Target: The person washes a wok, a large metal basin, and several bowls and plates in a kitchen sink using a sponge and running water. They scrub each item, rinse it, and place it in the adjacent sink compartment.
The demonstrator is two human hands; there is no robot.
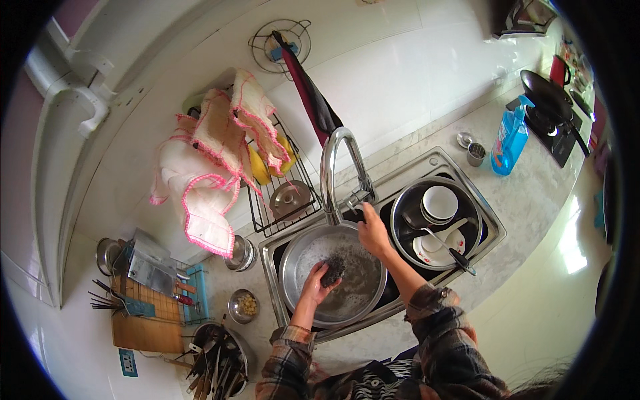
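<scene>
My left hand [316, 286] holds a dark wire scrubber [333, 271] over a large metal basin [287, 300] of cloudy, foamy water [350, 295]. The basin sits in the left bowl of a steel double sink [435, 161]. My right hand [372, 231] is at the lever handle [356, 202] of the chrome faucet [327, 170], its fingers curled and partly hidden. The spout arches above the basin's far rim. In the right bowl stands a second metal basin [398, 240] holding stacked white bowls [440, 202], a plate [422, 252], a white spoon [452, 227] and a black-handled utensil [459, 260].
Behind the sink, cloths [210, 210] hang over a wire rack [260, 212] with a metal lid [290, 199]. Left are a small bowl [243, 306], a utensil pot [242, 355], a cleaver [152, 267] and cutting board [145, 332]. Right are a blue soap bottle [510, 142] and a wok [545, 95].
</scene>
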